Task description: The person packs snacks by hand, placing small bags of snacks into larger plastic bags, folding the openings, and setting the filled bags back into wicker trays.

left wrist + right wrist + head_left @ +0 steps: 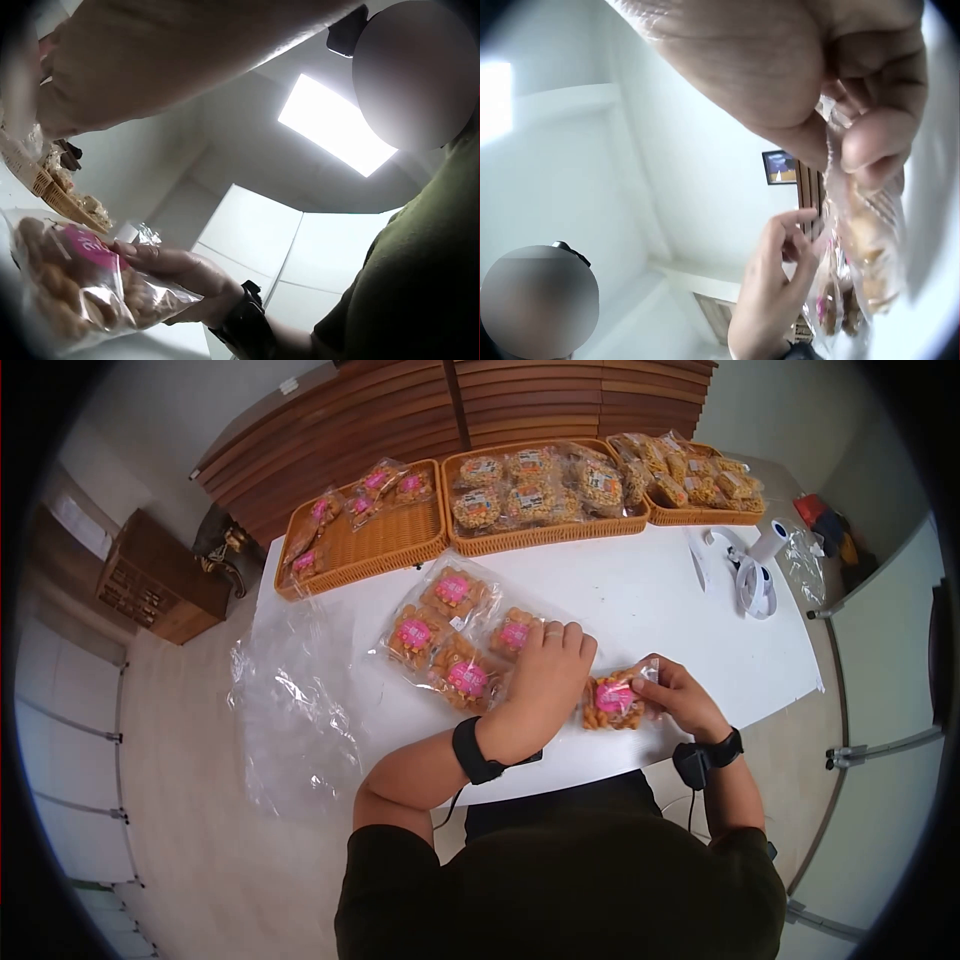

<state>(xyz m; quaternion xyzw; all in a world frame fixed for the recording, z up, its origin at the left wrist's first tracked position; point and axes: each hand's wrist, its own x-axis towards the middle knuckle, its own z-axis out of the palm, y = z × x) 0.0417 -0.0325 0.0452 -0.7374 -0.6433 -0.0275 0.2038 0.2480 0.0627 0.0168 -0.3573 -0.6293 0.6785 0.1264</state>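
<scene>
My right hand (685,698) pinches a clear packet of brown snacks with a pink label (613,698) near the table's front edge. Close beside it, my left hand (545,675) is bent over the right side of a large clear bag (405,668) and grips its plastic edge. Inside that bag lie several similar pink-label packets (452,590). The right wrist view has my right thumb and fingers (877,142) on the packet's crimped edge (870,240), and my left hand (769,292) beyond, thumb and index finger at the plastic.
Three wicker baskets (545,540) of packaged snacks line the table's back edge. An empty clear plastic bag (295,710) hangs over the left edge. White tape rolls (755,588) sit at the right. A wooden cabinet (160,580) stands on the floor at the left.
</scene>
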